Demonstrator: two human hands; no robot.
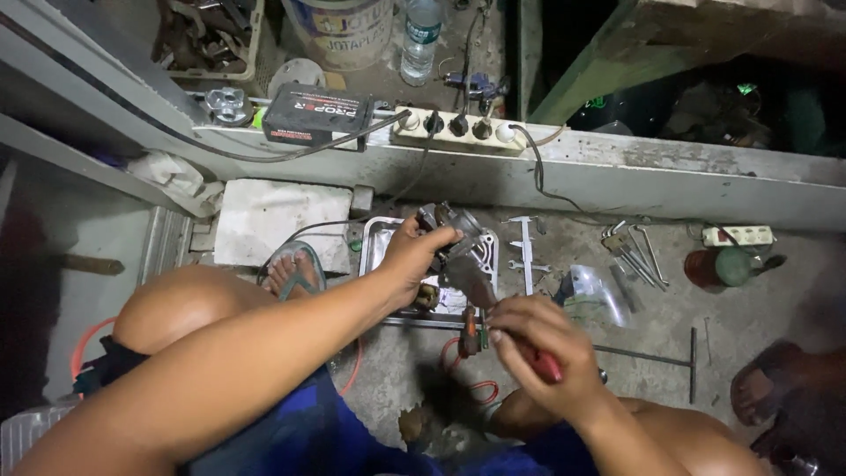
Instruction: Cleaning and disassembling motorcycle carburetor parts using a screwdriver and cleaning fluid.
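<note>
My left hand (412, 256) has its fingers wrapped around a grey metal engine part (458, 256), held up at the frame's centre above a metal tray (377, 247) on the concrete floor (652, 326). My right hand (542, 353), lower centre, has its fingers clenched on a red-handled tool (545, 363) whose tip meets the part's underside. Wrenches (630, 256) lie at right.

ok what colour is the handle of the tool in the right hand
Red, as far as it shows: the handle pokes out of the right hand in the head view.
</note>
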